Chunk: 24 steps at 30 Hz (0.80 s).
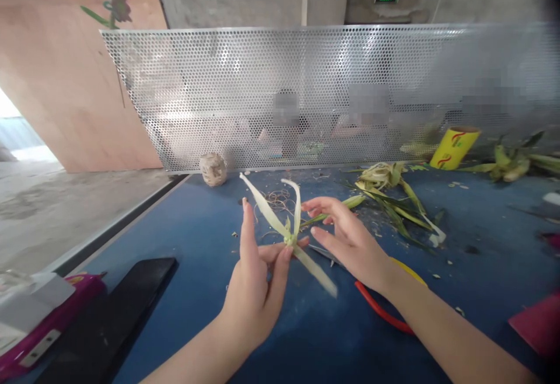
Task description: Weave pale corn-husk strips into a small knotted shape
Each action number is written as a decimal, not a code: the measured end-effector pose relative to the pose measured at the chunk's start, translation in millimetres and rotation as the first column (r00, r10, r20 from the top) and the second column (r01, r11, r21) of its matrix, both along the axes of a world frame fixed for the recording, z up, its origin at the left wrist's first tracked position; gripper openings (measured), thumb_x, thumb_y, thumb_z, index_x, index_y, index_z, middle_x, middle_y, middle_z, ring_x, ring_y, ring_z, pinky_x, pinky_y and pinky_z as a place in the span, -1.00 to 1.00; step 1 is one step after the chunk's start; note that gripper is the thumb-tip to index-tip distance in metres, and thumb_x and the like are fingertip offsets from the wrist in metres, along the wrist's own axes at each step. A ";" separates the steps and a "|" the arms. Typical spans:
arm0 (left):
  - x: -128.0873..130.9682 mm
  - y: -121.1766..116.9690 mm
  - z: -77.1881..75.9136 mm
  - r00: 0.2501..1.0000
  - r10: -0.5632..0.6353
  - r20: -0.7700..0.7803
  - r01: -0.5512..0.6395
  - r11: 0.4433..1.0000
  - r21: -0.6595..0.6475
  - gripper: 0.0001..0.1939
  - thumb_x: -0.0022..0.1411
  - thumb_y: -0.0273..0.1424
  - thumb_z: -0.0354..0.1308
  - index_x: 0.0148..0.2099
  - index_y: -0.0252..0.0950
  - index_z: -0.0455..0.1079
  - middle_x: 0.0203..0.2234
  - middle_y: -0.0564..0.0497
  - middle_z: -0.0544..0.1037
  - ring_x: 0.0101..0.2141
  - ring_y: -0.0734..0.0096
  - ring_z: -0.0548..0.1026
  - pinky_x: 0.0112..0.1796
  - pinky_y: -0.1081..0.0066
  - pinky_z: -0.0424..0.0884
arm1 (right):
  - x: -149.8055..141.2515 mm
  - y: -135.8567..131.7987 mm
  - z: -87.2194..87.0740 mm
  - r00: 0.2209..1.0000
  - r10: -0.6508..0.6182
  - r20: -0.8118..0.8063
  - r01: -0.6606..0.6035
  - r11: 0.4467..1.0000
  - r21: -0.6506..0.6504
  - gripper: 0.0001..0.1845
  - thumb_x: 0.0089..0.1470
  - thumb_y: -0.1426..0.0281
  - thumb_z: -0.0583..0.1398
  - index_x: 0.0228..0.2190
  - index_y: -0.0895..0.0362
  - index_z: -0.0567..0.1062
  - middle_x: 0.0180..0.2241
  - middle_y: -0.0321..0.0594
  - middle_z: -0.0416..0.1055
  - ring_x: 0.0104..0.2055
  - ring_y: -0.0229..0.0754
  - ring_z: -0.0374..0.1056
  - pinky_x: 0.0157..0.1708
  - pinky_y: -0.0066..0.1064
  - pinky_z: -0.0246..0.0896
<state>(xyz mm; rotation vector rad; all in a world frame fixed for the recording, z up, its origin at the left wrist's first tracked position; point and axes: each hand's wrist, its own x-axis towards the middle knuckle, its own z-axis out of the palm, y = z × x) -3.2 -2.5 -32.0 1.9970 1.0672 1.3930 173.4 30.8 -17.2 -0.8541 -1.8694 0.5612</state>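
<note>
My left hand [256, 288] pinches a small bundle of pale corn husk strips [269, 212] between thumb and fingers at its knotted middle. Three strips spread outward from there, two upward and one down to the right; its index finger stands up. To the right of the bundle, my right hand [350, 244] is held with fingers curved and apart, nothing visible between them. Scissors [385, 313] with red and yellow handles lie partly hidden beneath my right hand and forearm.
Loose thread [277, 198] and a ball of twine [213, 169] are behind my hands. Husk piles [385, 182] and a yellow roll [455, 147] stand right, along a perforated metal screen [245, 92]. A black phone-like slab [126, 308] and purple power strip [83, 296] lie left.
</note>
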 end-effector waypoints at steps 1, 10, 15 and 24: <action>-0.3 -0.4 -0.6 1.000 0.000 -0.027 0.001 0.999 0.032 -0.13 0.29 -0.45 -0.06 0.27 -0.28 -0.75 -0.29 -0.10 0.60 -0.19 0.23 0.53 -0.05 0.15 0.33 | -1.0 0.5 -0.1 0.999 0.011 0.052 -0.012 1.000 0.002 -0.67 0.12 0.39 0.12 -0.05 0.02 0.28 -0.05 -0.16 0.32 0.01 -0.11 0.22 0.00 -0.19 0.11; 4.2 -0.1 1.3 0.979 -0.123 0.160 0.181 0.883 -0.433 -0.16 0.30 -0.38 -0.09 0.27 -0.22 -0.75 -0.34 -0.02 0.56 -0.28 0.30 0.53 -0.18 0.24 0.43 | -10.7 0.9 -4.3 0.982 -0.031 0.185 0.010 0.994 0.113 -0.97 0.09 0.39 0.16 -0.37 0.07 0.41 -0.26 -0.21 0.43 -0.14 -0.11 0.30 -0.09 -0.23 0.09; 5.0 0.0 5.0 0.952 -0.167 0.258 0.276 0.834 -0.478 -0.12 0.29 -0.34 -0.05 0.26 -0.17 -0.76 -0.33 0.00 0.56 -0.24 0.29 0.53 -0.12 0.20 0.39 | -11.7 1.3 -7.2 0.995 0.082 0.053 -0.078 0.995 -0.069 -0.86 0.04 0.45 0.17 -0.28 0.07 0.38 -0.38 -0.29 0.41 -0.29 -0.22 0.33 -0.24 -0.38 0.20; 2.3 -4.9 3.7 0.921 -0.306 0.239 0.382 0.826 -0.415 -0.07 0.29 -0.37 -0.06 0.21 -0.21 -0.88 -0.31 -0.06 0.55 -0.21 0.26 0.51 -0.12 0.19 0.38 | -9.9 0.2 -3.7 0.884 0.376 -0.277 -0.465 0.767 -0.441 -0.77 0.02 0.34 0.23 -0.23 0.10 0.51 -0.42 -0.32 0.30 -0.58 -0.39 0.21 -0.56 -0.46 0.24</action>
